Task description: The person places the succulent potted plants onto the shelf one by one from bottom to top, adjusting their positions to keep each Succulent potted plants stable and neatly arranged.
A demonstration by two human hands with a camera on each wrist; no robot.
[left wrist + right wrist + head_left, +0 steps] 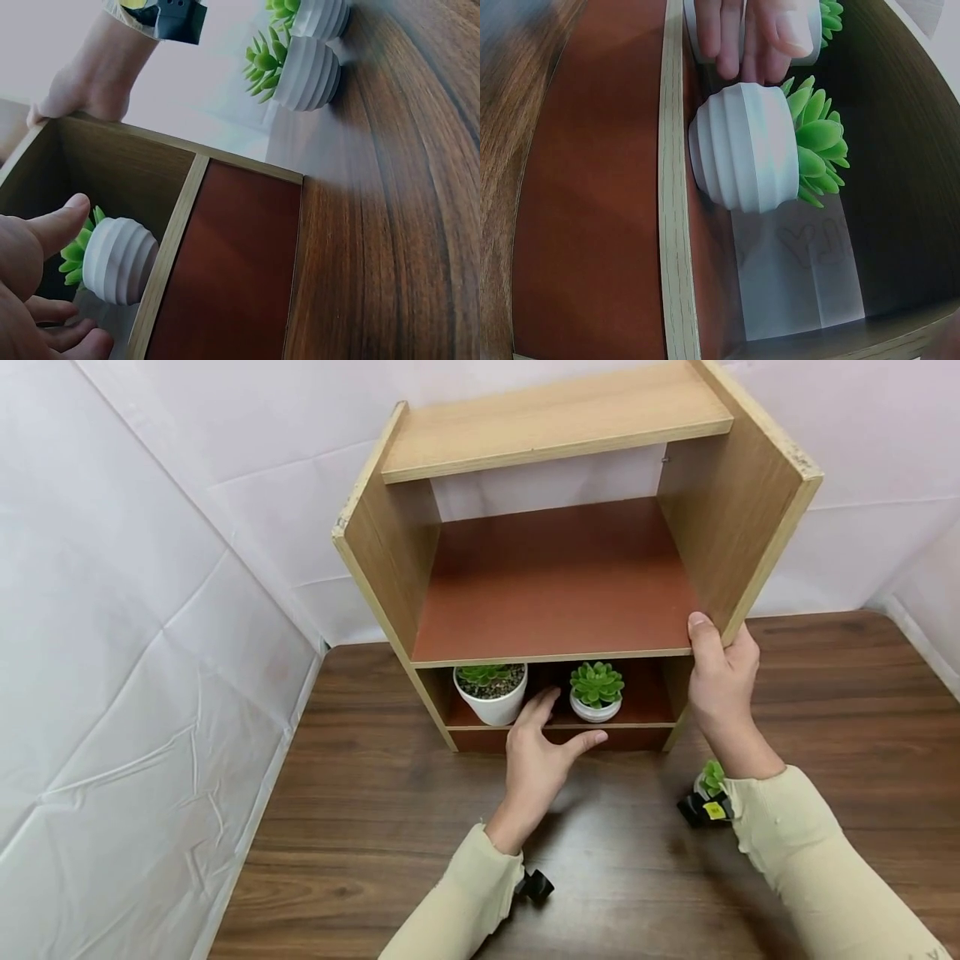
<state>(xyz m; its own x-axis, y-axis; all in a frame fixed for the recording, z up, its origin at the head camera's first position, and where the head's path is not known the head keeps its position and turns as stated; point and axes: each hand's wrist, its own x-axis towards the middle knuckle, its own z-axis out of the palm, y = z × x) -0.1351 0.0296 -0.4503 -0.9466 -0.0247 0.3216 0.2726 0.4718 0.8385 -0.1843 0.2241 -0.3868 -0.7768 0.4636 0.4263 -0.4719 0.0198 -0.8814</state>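
A wooden shelf unit (562, 581) stands on the table, leaning in view. On its lower shelf sit a larger white pot with a succulent (495, 697) and a small ribbed white pot with a green succulent (596, 702). My left hand (534, 758) is between these pots, fingers straight and thumb spread away, gripping neither. The right wrist view has the left fingers (727, 45) just beside the small ribbed pot (746, 150). With thumb inside and fingers round the outside, my right hand (723, 685) holds the right side panel (757, 518).
Right of the unit, a small potted succulent (711, 777) is partly hidden by the right wrist. Two ribbed pots with succulents stand on the table in the left wrist view, the nearer pot (307, 75) overlapping the other. White sheeting (150, 610) borders the brown table (360, 827).
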